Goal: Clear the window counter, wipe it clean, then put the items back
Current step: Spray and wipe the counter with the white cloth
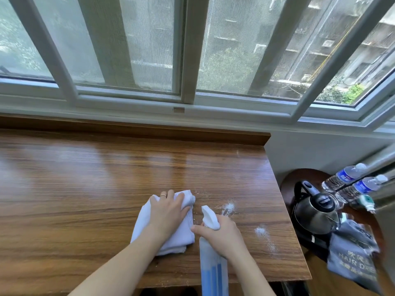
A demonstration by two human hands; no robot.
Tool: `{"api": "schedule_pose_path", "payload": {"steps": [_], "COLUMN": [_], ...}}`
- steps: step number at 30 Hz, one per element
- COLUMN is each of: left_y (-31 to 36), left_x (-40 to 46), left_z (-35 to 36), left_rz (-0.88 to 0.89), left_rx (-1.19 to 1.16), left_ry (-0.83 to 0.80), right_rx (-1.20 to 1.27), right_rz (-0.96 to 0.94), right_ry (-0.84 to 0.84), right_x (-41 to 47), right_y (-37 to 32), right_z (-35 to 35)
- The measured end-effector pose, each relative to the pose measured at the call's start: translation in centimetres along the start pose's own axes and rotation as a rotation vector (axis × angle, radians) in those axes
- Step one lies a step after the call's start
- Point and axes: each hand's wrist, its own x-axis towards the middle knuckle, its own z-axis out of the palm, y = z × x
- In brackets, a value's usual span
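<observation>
The wiping step is being carried out: the wooden window counter [85, 189] is lying bare of its items, which are being kept on the small round side table [299, 176] to the right — an electric kettle [314, 210], two water bottles [346, 175] and a grey hair-dryer bag [352, 257]. A folded white cloth [147, 223] is being pressed flat onto the counter by the left hand [166, 212], whose fingers are lying spread over its far edge rather than curled round it. A spray bottle [212, 259] with blue liquid is being gripped at the neck by the right hand [224, 233], the fingers being wrapped round it just under the white nozzle, which is being pointed away over the counter. Patches of white spray [261, 230] are sitting on the wood just right of the hands, near the counter's right edge. By the look of it, the cloth is next to be drawn rightward across those wet patches, with the bottle being set aside or held clear; the items are not yet being returned.
</observation>
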Motion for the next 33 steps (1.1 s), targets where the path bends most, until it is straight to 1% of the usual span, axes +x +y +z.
{"api": "schedule_pose_path", "payload": {"steps": [3, 6, 12, 16, 19, 22, 26, 30, 33], "left_y": [0.7, 1.6, 3.3, 3.4, 2.8, 1.9, 0.8, 0.3, 0.2], "left_x": [-1.9, -5.8, -14.6, -16.7, -16.0, -13.8, -9.4, -4.3, -2.2], "left_z": [-0.1, 0.3, 1.6, 1.3, 1.3, 1.4, 0.9, 0.0, -0.2], "left_rz": [0.020, 0.054, 0.133, 0.148, 0.166, 0.138, 0.142, 0.120, 0.103], "left_rx": [0.008, -0.040, -0.064, -0.051, -0.100, -0.133, -0.082, -0.045, -0.029], "left_ry": [0.002, 0.018, 0.169, 0.232, 0.260, 0.284, 0.174, 0.110, 0.033], "right_rx": [-0.010, -0.016, 0.003, -0.003, -0.001, -0.008, -0.009, -0.032, -0.029], "right_rz": [-0.003, -0.010, 0.024, 0.016, 0.004, -0.013, -0.015, 0.007, 0.013], "right_ry": [0.005, 0.012, 0.017, 0.003, 0.007, 0.008, 0.004, 0.013, 0.021], "right_x": [-0.1, -0.2, -0.2, -0.2, -0.2, -0.1, -0.3, -0.4, -0.4], "right_y": [0.0, 0.0, 0.3, 0.0, -0.2, -0.1, 0.0, -0.2, -0.1], "right_z": [-0.1, -0.1, 0.2, 0.2, 0.2, 0.3, 0.3, 0.3, 0.3]}}
